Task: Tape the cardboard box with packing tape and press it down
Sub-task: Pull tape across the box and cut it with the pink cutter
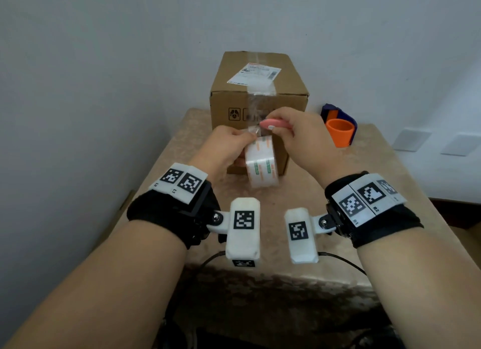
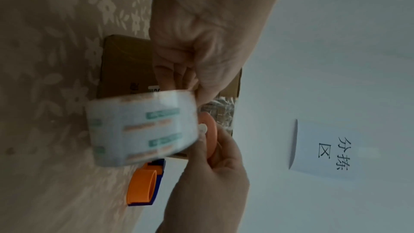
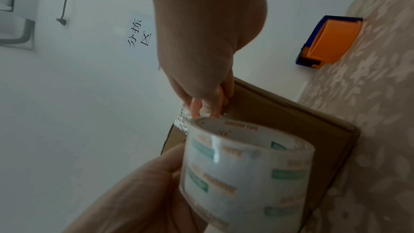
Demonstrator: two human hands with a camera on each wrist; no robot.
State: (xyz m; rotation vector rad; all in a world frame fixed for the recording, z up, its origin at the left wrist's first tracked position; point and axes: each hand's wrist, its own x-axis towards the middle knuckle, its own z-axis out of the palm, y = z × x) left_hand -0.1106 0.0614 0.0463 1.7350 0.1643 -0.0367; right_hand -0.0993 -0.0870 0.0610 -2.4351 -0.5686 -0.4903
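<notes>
The inner rim of the tape roll (image 3: pixel 241 171) reads "JIANGYAN TAPE" — the first letters are soft, so the spelling is uncertain. A white sheet of paper (image 2: pixel 322 150) on the wall carries the handwritten characters "分拣区". The shipping label (image 1: pixel 256 73) on the cardboard box (image 1: pixel 260 98) is too blurred to read — likewise the wrist tags.

The head camera looks down from above at the surface (image 1: pixel 364 182). Both wrist cameras sit close, tipped sideways, and both see the tape roll (image 2: pixel 143 127), box (image 3: pixel 291 127) and wall.
</notes>
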